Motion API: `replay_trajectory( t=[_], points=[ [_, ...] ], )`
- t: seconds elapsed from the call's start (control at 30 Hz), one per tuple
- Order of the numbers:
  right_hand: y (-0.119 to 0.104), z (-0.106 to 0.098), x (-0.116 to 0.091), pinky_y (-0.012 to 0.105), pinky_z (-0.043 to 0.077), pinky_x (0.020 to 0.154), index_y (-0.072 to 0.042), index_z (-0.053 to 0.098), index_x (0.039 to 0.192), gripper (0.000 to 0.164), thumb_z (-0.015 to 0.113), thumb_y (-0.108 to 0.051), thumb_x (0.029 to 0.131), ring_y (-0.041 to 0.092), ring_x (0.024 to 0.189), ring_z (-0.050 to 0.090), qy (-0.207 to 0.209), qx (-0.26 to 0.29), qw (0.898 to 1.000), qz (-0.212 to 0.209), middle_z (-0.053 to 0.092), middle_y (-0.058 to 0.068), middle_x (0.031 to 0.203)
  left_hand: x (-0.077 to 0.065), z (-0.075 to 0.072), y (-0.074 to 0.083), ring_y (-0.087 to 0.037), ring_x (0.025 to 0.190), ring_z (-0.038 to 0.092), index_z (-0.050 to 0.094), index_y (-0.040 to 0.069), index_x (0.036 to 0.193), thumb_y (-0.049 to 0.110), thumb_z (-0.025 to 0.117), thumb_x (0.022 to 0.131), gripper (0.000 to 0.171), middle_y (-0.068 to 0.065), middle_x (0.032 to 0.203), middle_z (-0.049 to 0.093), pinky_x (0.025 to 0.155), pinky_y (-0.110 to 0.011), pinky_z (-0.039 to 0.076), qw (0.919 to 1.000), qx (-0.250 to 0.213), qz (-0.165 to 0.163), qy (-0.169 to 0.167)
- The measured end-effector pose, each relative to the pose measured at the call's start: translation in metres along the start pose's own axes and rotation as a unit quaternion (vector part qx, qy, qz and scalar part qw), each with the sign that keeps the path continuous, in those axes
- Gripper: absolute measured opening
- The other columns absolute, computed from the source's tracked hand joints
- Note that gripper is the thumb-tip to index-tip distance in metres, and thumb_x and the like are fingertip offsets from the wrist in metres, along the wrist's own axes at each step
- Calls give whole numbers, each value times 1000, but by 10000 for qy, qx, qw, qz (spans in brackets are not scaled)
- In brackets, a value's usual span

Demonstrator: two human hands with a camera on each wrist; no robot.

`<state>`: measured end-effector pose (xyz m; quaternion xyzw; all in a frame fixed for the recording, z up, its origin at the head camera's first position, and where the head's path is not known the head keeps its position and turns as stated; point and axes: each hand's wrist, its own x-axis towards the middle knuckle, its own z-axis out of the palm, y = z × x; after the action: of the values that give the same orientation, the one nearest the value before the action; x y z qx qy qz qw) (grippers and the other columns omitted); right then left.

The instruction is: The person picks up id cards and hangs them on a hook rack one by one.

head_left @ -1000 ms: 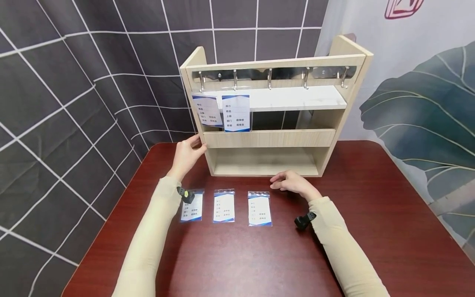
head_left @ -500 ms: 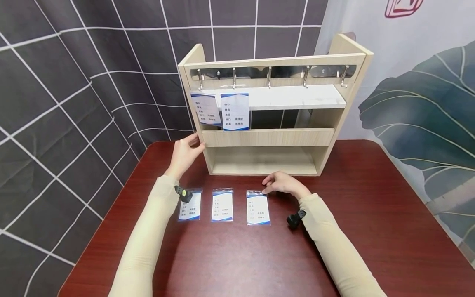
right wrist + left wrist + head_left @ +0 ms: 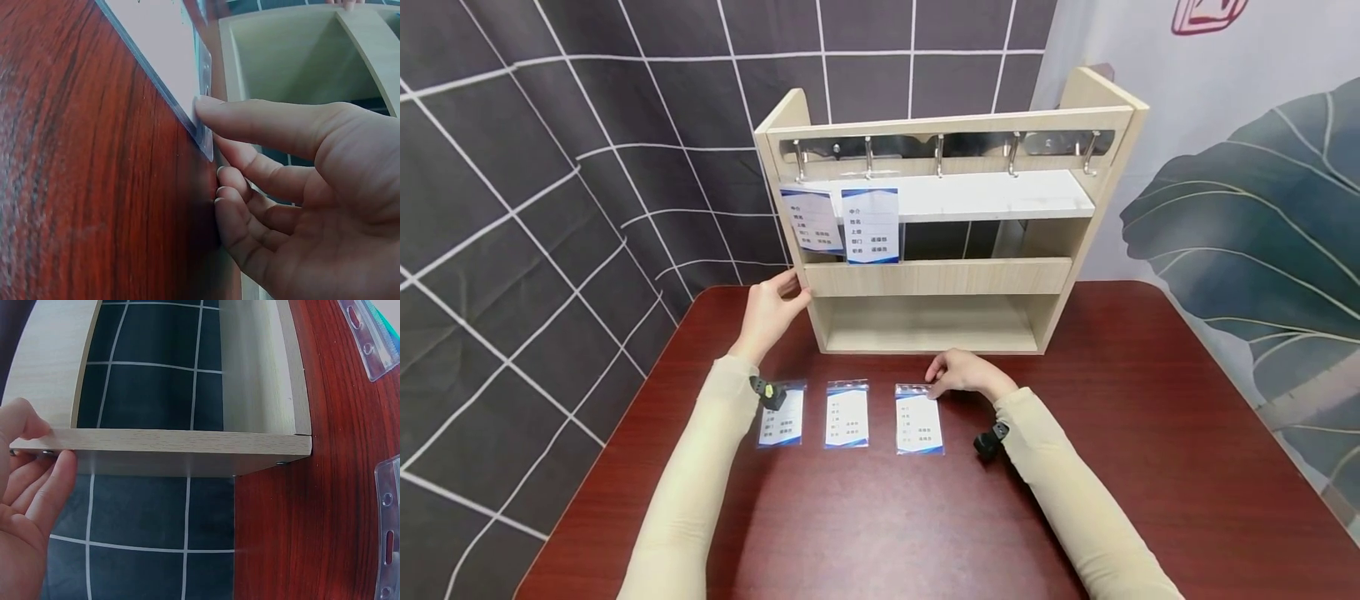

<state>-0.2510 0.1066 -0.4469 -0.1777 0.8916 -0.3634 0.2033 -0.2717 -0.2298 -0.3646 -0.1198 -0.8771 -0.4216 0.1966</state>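
Observation:
My left hand (image 3: 767, 312) grips the left side panel of a pale wooden hook shelf (image 3: 940, 279); in the left wrist view its thumb lies on the front and the fingers on the outer face. With thumb and index finger, my right hand (image 3: 964, 372) pinches the top right corner of the rightmost name badge (image 3: 919, 427), which lies on the table in a clear plastic sleeve. The middle badge (image 3: 847, 419) lies to its left. A left badge (image 3: 781, 425) is partly hidden by the wrist camera. Two more badges hang from the hooks, a tilted one (image 3: 812, 221) and a straight one (image 3: 871, 227).
The shelf stands at the back of the dark red table (image 3: 880, 525). Along its top runs a metal strip with several hooks (image 3: 939, 156), three to the right of the hung badges. A dark gridded curtain (image 3: 565, 250) is behind and to the left.
My right hand has moved left from beside the rightmost badge to its top corner and taken hold there. The left hand has stayed on the shelf's side. The view has shifted slightly.

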Motion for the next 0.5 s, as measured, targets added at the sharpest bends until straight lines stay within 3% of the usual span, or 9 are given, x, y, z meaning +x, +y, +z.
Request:
replay_trajectory(
  t=[0.5],
  points=[
    [-7,-1,-2,26,43,69,-5,71,87,18,84,-7,75,14,72,51,-62,-494,9988,31,57,-1,74,1,0,-1,-32,112,68,63,-6,131,9,69,91,43,-24,121,67,93,-43,56,10000,-13,61,30]
  ],
)
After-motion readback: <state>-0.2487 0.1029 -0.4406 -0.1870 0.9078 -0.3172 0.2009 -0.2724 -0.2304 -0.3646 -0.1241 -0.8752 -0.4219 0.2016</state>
